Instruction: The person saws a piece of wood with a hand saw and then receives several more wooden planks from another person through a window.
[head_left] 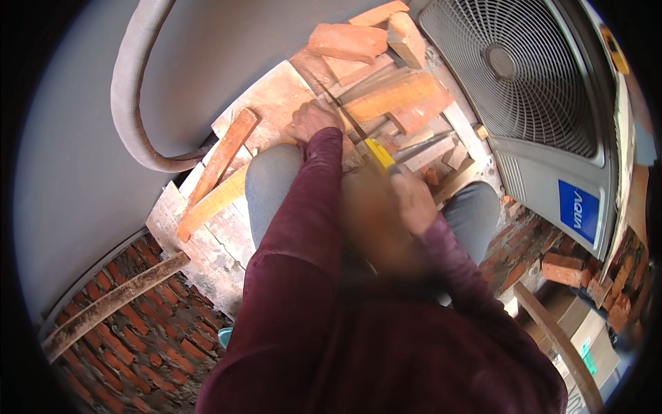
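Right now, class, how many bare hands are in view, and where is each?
2. The left hand is left of the thin blade; the right hand grips its yellow handle, lower and further right. No others show, though some could be hidden.

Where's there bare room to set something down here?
Bare: the pale slab between the grey wall and left hand; a smaller pale patch between the lower wooden strip and left leg. Crowded: around the yellow tool in the right hand, wood and brick pieces reaching toward the fan unit.
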Available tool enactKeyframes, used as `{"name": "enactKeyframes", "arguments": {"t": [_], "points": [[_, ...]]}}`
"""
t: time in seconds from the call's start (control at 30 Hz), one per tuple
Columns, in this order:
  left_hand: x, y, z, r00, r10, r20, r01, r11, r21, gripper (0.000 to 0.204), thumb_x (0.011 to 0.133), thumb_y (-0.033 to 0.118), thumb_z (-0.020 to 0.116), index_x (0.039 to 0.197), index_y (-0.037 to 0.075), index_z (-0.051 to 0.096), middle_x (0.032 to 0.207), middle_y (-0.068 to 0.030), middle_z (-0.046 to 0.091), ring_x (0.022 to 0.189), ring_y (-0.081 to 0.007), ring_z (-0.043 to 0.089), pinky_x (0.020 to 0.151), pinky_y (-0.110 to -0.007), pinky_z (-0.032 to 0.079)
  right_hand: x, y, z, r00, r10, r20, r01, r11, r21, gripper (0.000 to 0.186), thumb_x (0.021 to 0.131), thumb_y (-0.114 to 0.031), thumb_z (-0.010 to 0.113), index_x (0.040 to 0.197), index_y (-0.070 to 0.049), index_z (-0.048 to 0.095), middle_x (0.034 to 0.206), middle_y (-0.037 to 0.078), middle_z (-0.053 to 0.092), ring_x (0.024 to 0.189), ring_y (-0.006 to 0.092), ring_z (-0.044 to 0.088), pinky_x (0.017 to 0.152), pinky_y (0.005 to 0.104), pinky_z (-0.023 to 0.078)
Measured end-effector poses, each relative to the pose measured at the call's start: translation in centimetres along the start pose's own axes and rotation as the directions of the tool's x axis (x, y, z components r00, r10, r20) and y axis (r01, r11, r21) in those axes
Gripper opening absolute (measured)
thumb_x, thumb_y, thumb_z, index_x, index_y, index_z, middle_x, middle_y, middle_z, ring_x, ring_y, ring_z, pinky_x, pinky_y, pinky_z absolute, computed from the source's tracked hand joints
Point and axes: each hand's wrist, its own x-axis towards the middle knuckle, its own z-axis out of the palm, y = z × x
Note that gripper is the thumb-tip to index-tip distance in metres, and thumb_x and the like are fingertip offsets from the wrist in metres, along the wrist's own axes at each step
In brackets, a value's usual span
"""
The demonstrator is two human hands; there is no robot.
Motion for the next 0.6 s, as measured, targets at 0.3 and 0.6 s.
{"name": "enactKeyframes", "arguments": {"t": [0.3, 0.6], "points": [[0.7, -3.1, 1.3, 0.999, -0.022, -0.044, 0.022, 1.000, 0.009, 0.037, 0.095, 0.043, 0.047, 0.093, 0.017, 0.073, 0.097, -0.0032, 0.070, 0.099, -0.0238, 0.062, 0.087, -0.047, 0.035, -4.5, -3.2, -3.4, 0.977, 0.148, 0.151, -0.170, 0.975, 0.140, 0.030, 0.100, -0.018, 0.034, 0.112, 0.001, 0.054, 0.086, 0.026, 0.057, 0.078, 0.0454, 0.059, 0.067, 0.0477, 0.047], [1.5, -4.2, -0.1, 0.998, -0.037, -0.045, 0.036, 0.999, -0.014, 0.039, 0.095, 0.046, 0.046, 0.091, 0.017, 0.073, 0.097, -0.0035, 0.070, 0.098, -0.0235, 0.061, 0.088, -0.046, 0.032, -4.2, -8.3, -6.5, 0.925, 0.284, 0.254, -0.335, 0.923, 0.188, 0.033, 0.102, -0.024, 0.035, 0.112, 0.002, 0.053, 0.087, 0.026, 0.057, 0.081, 0.0497, 0.057, 0.069, 0.0505, 0.045]]}}
